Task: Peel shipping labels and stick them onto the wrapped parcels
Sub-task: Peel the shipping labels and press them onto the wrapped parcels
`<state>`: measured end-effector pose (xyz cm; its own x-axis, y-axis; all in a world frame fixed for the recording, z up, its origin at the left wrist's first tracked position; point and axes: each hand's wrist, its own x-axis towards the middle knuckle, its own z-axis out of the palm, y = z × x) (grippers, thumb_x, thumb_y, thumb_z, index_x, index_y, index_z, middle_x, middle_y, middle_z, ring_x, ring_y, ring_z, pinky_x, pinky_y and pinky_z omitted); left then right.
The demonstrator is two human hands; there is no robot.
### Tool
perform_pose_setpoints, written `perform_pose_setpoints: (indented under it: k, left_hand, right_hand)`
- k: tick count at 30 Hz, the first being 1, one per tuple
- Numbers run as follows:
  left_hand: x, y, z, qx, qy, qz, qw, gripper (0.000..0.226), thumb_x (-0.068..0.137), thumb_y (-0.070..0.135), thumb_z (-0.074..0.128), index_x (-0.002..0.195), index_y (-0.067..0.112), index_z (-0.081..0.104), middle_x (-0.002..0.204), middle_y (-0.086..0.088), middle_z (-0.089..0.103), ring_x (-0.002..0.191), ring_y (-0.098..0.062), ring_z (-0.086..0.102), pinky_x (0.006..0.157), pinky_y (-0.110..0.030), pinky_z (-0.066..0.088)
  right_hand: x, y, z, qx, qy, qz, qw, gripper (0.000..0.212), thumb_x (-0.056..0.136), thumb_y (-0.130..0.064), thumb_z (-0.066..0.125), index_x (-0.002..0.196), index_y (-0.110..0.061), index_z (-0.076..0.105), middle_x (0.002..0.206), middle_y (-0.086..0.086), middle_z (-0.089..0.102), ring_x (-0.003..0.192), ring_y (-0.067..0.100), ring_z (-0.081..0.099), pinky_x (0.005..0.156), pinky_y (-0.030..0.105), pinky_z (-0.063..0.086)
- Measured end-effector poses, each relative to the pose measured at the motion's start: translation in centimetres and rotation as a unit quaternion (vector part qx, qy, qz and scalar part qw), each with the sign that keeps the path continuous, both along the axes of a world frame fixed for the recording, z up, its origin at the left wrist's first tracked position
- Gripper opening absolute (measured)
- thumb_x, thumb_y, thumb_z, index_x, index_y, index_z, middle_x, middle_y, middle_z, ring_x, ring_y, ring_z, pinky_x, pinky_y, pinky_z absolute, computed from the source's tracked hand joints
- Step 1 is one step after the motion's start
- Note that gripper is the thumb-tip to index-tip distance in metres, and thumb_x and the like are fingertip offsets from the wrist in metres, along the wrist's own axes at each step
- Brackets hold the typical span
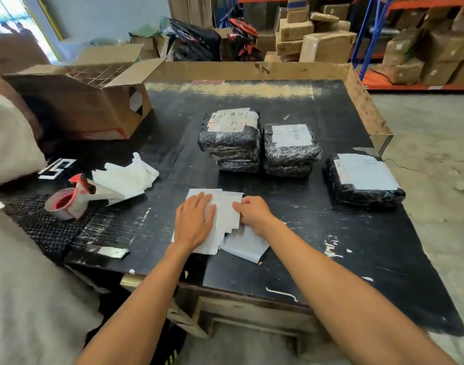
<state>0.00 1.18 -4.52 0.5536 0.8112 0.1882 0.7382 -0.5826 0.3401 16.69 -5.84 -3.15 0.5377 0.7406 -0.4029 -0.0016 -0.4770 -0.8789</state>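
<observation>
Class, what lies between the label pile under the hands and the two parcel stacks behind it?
Head view: only bare black tabletop between label pile and parcel stacks.

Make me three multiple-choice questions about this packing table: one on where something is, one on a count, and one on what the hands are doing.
1. Where is the tape roll?
A. left of the label stack
B. on a parcel
C. inside the cardboard box

2. How many piles of black parcels are on the table?
A. one
B. three
C. five

3. What is the left hand doing?
A. lying flat on the label stack
B. lifting a parcel
C. holding the tape roll

Answers: 1 A, it sits at the table's left edge; 2 B, two stacks and one single parcel; 3 A, its palm covers the sheets while the right hand picks at an edge.
</observation>
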Motion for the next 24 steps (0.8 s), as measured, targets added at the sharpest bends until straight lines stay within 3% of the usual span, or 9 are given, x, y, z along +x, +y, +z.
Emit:
perform_pose_setpoints:
  k: [4, 6, 8, 10, 13, 16, 18, 21, 24]
  left_hand:
    - [0.2, -0.2, 0.0, 0.009, 0.012, 0.005, 1.000, 0.049, 0.105, 0.044, 0.030, 0.146, 0.024, 0.049, 0.153, 0.000, 0.047, 0.143, -0.021, 0.038, 0.115, -0.040, 0.026]
    - [0.4, -0.4, 0.2, 0.010, 0.014, 0.009, 1.000, 0.046, 0.107, 0.040, 0.032, 0.147, 0.023, 0.048, 0.155, 0.001, 0.045, 0.145, -0.020, 0.036, 0.116, -0.039, 0.024]
    - [0.4, -0.4, 0.3, 0.005, 0.014, 0.010, 1.000, 0.046, 0.108, 0.038, 0.031, 0.149, 0.023, 0.046, 0.156, 0.001, 0.042, 0.146, -0.019, 0.034, 0.117, -0.037, 0.022]
    - [0.3, -0.5, 0.3, 0.003, 0.016, 0.009, 1.000, 0.047, 0.108, 0.038, 0.029, 0.150, 0.023, 0.044, 0.157, 0.002, 0.040, 0.147, -0.018, 0.032, 0.117, -0.037, 0.020]
    - [0.1, -0.3, 0.2, 0.007, 0.026, 0.009, 1.000, 0.053, 0.105, 0.040, 0.024, 0.150, 0.022, 0.045, 0.157, 0.001, 0.041, 0.147, -0.019, 0.032, 0.118, -0.039, 0.020]
    - [0.5, -0.2, 0.5, 0.000, 0.039, 0.015, 0.999, 0.046, 0.104, 0.031, 0.033, 0.147, 0.021, 0.049, 0.154, -0.001, 0.044, 0.145, -0.020, 0.035, 0.118, -0.041, 0.022]
    - [1.5, 0.1, 1.6, -0.006, 0.032, 0.027, 0.999, 0.044, 0.101, 0.025, 0.041, 0.143, 0.019, 0.052, 0.151, -0.005, 0.047, 0.141, -0.023, 0.038, 0.116, -0.044, 0.024]
    - [4.3, -0.5, 4.0, 0.000, -0.055, 0.014, 0.998, 0.042, 0.099, 0.025, 0.048, 0.138, 0.013, 0.054, 0.140, -0.009, 0.053, 0.129, -0.028, 0.047, 0.108, -0.045, 0.035]
    - [8.1, -2.4, 6.5, -0.136, -0.169, -0.018, 0.976, 0.039, 0.098, 0.043, 0.055, 0.125, 0.016, 0.060, 0.114, -0.002, 0.062, 0.105, -0.020, 0.060, 0.089, -0.038, 0.048]
  right_hand:
    - [0.7, -0.5, 0.2, 0.011, 0.000, -0.003, 1.000, 0.023, 0.091, -0.017, 0.073, 0.072, -0.008, 0.064, 0.068, 0.006, 0.061, 0.062, 0.018, 0.056, 0.054, 0.026, 0.053]
    - [0.8, -0.6, 0.0, 0.011, 0.009, -0.009, 1.000, 0.009, 0.092, -0.016, 0.073, 0.091, -0.007, 0.071, 0.088, 0.009, 0.072, 0.072, 0.020, 0.064, 0.063, 0.030, 0.060]
    - [0.9, -0.6, 0.1, 0.016, 0.018, -0.028, 0.999, 0.007, 0.091, -0.016, 0.074, 0.087, -0.015, 0.068, 0.101, 0.010, 0.073, 0.079, 0.022, 0.068, 0.069, 0.032, 0.062]
    - [1.6, -0.6, 0.0, 0.027, 0.005, -0.046, 0.999, 0.020, 0.091, -0.019, 0.072, 0.076, -0.019, 0.060, 0.099, 0.007, 0.071, 0.084, 0.023, 0.064, 0.082, 0.039, 0.060]
    - [3.4, -1.2, 0.5, 0.040, -0.002, -0.055, 0.998, 0.023, 0.096, -0.024, 0.065, 0.076, -0.020, 0.054, 0.092, 0.000, 0.063, 0.088, 0.021, 0.056, 0.078, 0.034, 0.047]
    - [6.1, -2.1, 0.8, 0.057, 0.031, -0.054, 0.996, 0.013, 0.094, -0.029, 0.066, 0.085, -0.021, 0.061, 0.103, 0.012, 0.071, 0.094, 0.028, 0.066, 0.086, 0.047, 0.056]
    - [7.6, -3.0, 1.4, 0.075, 0.036, -0.039, 0.996, 0.007, 0.095, -0.028, 0.065, 0.099, -0.023, 0.068, 0.113, 0.011, 0.071, 0.105, 0.030, 0.068, 0.091, 0.051, 0.059]
    - [8.9, -5.2, 3.0, 0.123, 0.058, -0.021, 0.990, 0.015, 0.099, -0.022, 0.063, 0.113, -0.020, 0.068, 0.116, 0.007, 0.072, 0.101, 0.024, 0.069, 0.078, 0.036, 0.058]
    - [9.7, -7.1, 4.1, 0.174, 0.069, 0.000, 0.982, 0.012, 0.100, -0.017, 0.063, 0.111, -0.018, 0.067, 0.112, 0.009, 0.076, 0.096, 0.021, 0.070, 0.080, 0.037, 0.055]
